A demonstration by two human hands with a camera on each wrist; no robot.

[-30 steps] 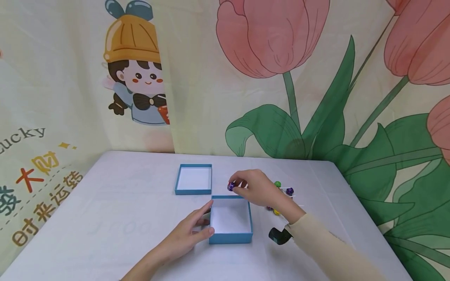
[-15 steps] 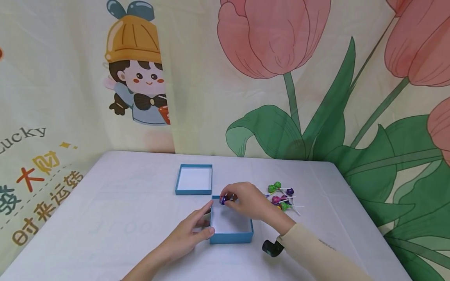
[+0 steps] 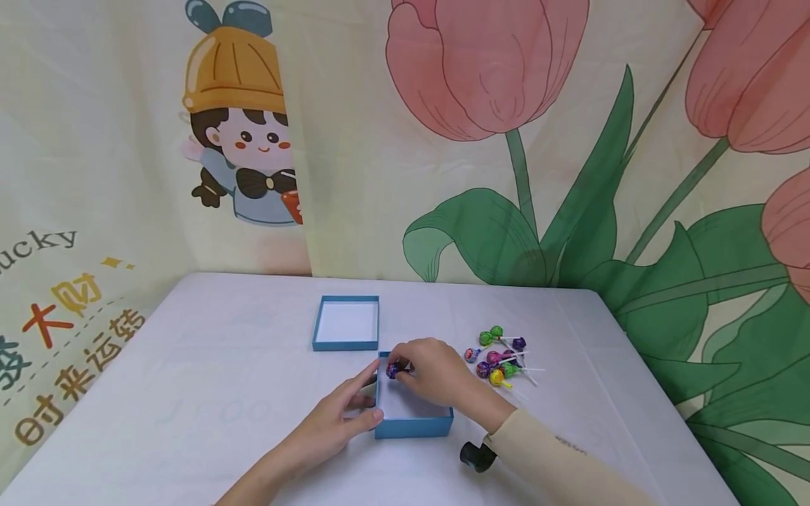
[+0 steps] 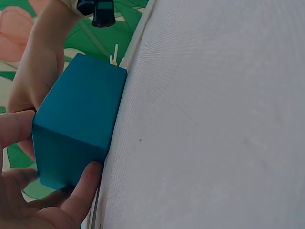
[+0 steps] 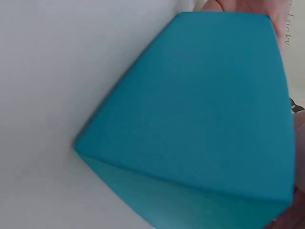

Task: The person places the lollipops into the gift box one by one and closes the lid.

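In the head view, an open-topped blue box (image 3: 414, 428) with a white inside stands on the table. My left hand (image 3: 335, 422) rests against its left side, thumb at the near corner and fingers spread along the wall; the left wrist view shows these fingers (image 4: 86, 191) touching the blue side. Over the box's opening, my right hand (image 3: 433, 372) pinches a purple-wrapped lollipop (image 3: 393, 370) between thumb and fingers. Its stick is hidden by the hand. The box wall (image 5: 190, 105) fills most of the right wrist view and hides the lollipop there.
Several wrapped lollipops (image 3: 497, 378) in green, purple, pink and yellow lie in a loose pile right of the box. Behind the box, to the left, lies a shallow blue lid (image 3: 346, 345), white side up. A printed cloth (image 3: 354, 176) hangs behind the white table (image 3: 190, 379).
My right hand has moved left and down with the lollipop, from behind the box to its opening. More of the lollipop pile has come into sight. My left hand stays on the box.
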